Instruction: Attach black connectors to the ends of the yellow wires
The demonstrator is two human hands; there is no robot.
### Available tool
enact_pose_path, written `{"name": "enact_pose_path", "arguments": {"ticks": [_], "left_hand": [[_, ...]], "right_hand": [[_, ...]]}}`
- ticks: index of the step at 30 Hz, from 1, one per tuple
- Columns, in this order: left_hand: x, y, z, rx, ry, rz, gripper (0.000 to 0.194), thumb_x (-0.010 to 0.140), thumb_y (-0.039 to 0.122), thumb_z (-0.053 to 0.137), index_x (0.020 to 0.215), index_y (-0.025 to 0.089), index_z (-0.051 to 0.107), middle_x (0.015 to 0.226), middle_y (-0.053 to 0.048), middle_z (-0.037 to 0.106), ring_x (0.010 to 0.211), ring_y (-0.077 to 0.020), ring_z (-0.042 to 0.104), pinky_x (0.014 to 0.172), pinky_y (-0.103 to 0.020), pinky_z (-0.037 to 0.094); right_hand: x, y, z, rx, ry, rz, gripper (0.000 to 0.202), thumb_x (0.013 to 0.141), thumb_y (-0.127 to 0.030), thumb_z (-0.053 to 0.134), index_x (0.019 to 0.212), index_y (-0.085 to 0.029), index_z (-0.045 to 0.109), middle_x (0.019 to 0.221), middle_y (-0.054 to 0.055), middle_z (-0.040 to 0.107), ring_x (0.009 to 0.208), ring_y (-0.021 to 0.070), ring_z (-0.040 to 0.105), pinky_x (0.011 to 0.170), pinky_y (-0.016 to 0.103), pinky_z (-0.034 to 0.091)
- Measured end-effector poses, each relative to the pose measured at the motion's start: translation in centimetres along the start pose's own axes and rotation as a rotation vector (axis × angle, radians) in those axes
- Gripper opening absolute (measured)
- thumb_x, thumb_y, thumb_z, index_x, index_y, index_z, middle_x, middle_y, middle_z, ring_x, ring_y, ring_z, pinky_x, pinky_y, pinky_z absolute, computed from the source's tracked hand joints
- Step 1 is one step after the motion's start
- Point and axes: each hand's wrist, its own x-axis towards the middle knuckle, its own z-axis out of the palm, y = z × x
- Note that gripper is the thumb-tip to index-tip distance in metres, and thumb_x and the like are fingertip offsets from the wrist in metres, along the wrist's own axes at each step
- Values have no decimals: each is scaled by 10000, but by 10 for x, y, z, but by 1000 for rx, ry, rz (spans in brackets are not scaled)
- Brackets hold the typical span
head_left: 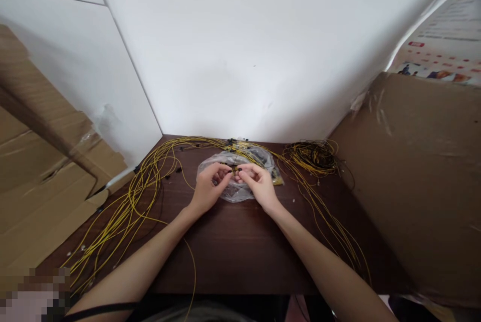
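Observation:
My left hand [211,185] and my right hand [261,187] meet at the middle of the table, thumbs and fingertips pinched close to each other. Between the right fingertips shows a small black piece [240,170]; another dark bit is at the left fingertips. Both are too small to name exactly. Under and behind the hands lies a crumpled clear plastic bag [236,192] with yellow and black parts in it. Yellow cables [184,142] run along the back of the table, just beyond the hands.
Loose yellow cables [130,201] spread over the table's left side, with more cables [330,221] down the right. A coiled cable bundle [313,156] lies at the back right. Cardboard [45,161] flanks the left, a cardboard panel [413,171] the right. A white wall [233,51] rises behind.

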Motion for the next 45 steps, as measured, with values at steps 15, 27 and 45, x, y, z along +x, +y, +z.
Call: {"name": "enact_pose_path", "arguments": {"ticks": [15, 27, 45], "left_hand": [[3, 1, -4, -10, 48, 67, 160, 782, 188, 548, 912, 162, 638, 768, -36, 589, 657, -114, 526, 550, -195, 430], [6, 2, -10, -38, 65, 26, 151, 797, 277, 572, 887, 174, 636, 784, -33, 583, 695, -126, 535, 579, -208, 433], [9, 2, -11, -168, 124, -148, 208, 767, 313, 578, 869, 147, 649, 800, -43, 622, 642, -111, 523, 491, -190, 383]], "right_hand": [[3, -6, -4, 55, -19, 38, 263, 666, -333, 669, 884, -194, 621, 739, 21, 647, 662, 153, 605, 672, 312, 504], [-1, -15, -17, -650, 124, -220, 210, 791, -310, 537, 923, -173, 627, 593, -25, 525, 544, 119, 481, 572, 243, 396], [-1, 2, -20, -1169, -142, -374, 166, 802, -219, 557, 935, -201, 655, 890, 83, 581, 894, 236, 480, 794, 380, 414]]}}
